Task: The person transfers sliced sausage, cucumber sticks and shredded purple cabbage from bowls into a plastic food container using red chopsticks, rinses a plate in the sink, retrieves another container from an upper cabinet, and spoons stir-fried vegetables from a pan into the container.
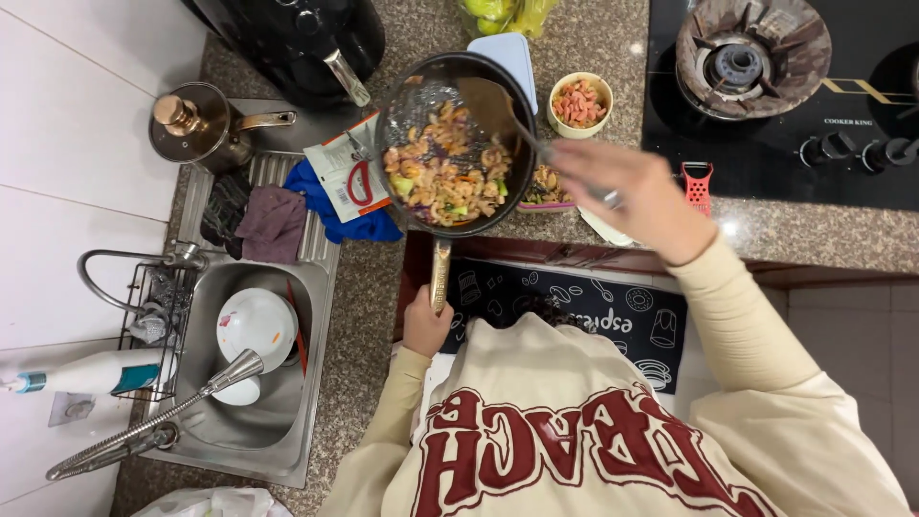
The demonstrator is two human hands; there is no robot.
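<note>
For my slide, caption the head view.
Left hand holds pan handle; right hand stirs with spatula.

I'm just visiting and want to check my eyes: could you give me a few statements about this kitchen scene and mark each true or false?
1. The left hand holds the pan by its handle. True.
2. The right hand holds a knife. False: it holds a spatula whose blade is over the pan.
3. The pan sits on the burner. False: it is over the counter, left of the stove.
4. A small bowl of pinkish pieces stands right of the pan. True.
5. The sink is bare. False: white dishes lie in it.
</note>
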